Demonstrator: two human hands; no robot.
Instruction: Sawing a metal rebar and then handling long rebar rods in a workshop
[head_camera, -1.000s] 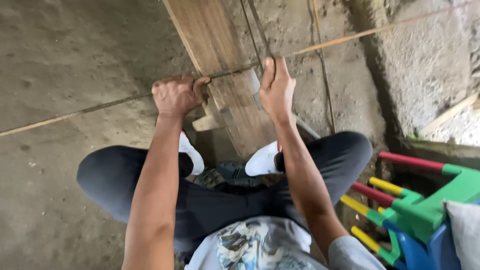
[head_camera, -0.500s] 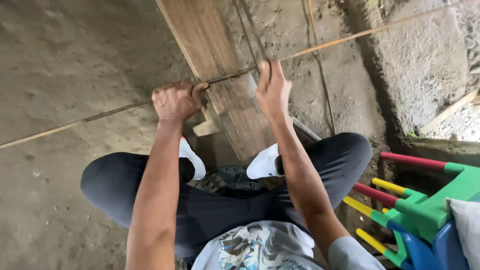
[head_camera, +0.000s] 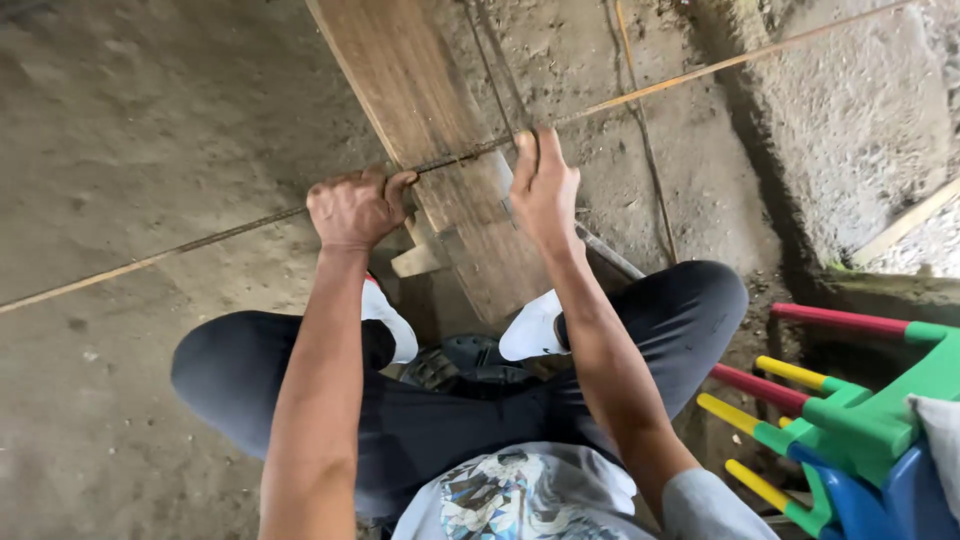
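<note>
Daylight is falling across a bare, gritty concrete floor (head_camera: 150, 120), while a rough cement wall (head_camera: 860, 130) is rising at the right (crumbling at its foot). A colourful plastic chair (head_camera: 860, 420) is standing nearby.

light: soft, even daylight, med-bright, I see no glare | shadows: dim under legs, dark strip along concrete floor (head_camera: 150, 120) right edge | focus: sharp at ctr, I note slight wide-angle stretch + softness at corners
</note>
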